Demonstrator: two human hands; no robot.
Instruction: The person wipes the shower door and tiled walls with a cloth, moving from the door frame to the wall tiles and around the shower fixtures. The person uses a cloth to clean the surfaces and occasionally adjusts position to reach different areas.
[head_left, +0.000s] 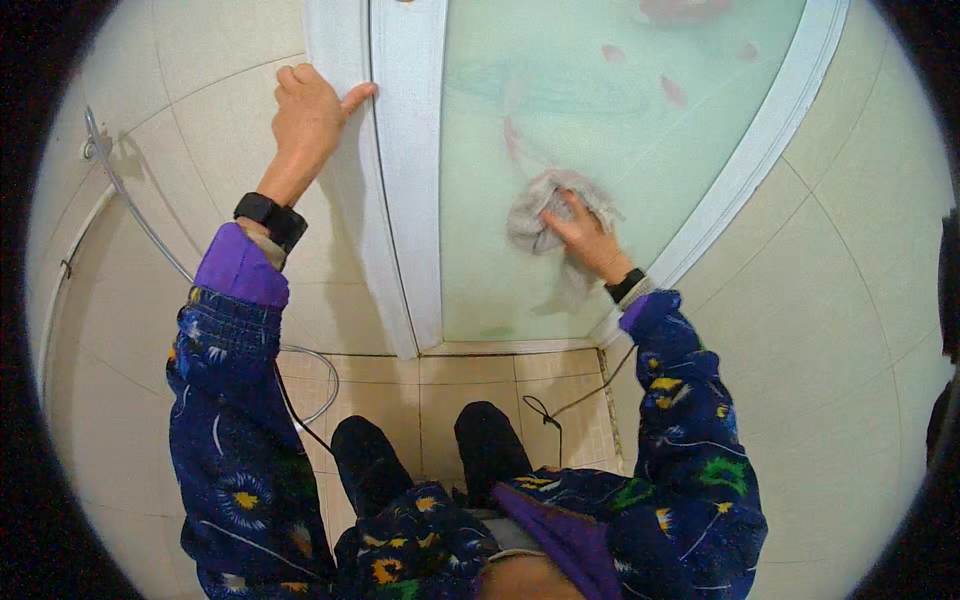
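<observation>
A crumpled pale grey cloth (529, 214) is pressed against the greenish frosted glass panel (487, 292) of a door. My right hand (589, 236) holds this cloth near the panel's lower middle, with thumb and fingers spread over it. Up and to the left, my left hand (307, 109) grips the white door frame (349, 157). Its fingers are curled at the frame's left edge and the thumb lies across the face, its tip at the seam beside the door's white stile (411, 150). Faint pink petal-like marks (673, 90) show on the glass.
Beige wall tiles (810, 300) flank the door on both sides. A flexible shower hose (142, 217) hangs at the left and loops to the tiled floor (465, 371) beside my dark shoes (487, 442). Dark drawstrings (551, 416) dangle from my floral jacket.
</observation>
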